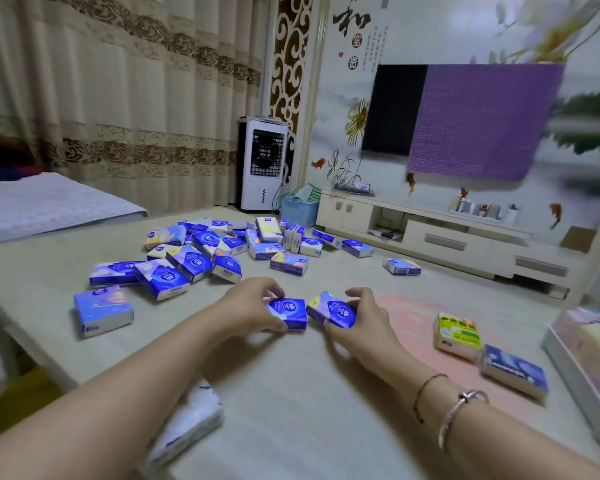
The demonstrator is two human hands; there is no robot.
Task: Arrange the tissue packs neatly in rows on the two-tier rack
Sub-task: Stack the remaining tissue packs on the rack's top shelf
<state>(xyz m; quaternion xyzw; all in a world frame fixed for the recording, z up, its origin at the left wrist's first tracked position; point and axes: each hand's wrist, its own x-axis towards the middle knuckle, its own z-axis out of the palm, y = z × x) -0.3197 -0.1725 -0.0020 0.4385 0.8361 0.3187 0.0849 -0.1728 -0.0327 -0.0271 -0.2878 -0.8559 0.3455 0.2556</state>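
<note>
Several blue tissue packs lie scattered in a heap [219,251] across the beige table [291,393]. My left hand [253,306] grips one blue pack [290,311] near the table's middle. Right beside it, my right hand [361,323] grips another blue pack with a yellow corner [333,310]. The two packs almost touch. A yellow and green pack [458,336] and a dark blue pack [515,370] lie to the right. A white pack [187,424] sits under my left forearm. No two-tier rack is recognisable in view.
A pink mat [416,327] lies under the right-hand packs. A flat box [589,362] sits at the table's right edge. Beyond the table stand a white air cooler [262,164], a blue bin [298,211] and a low TV cabinet [447,237]. A bed [49,206] is at left.
</note>
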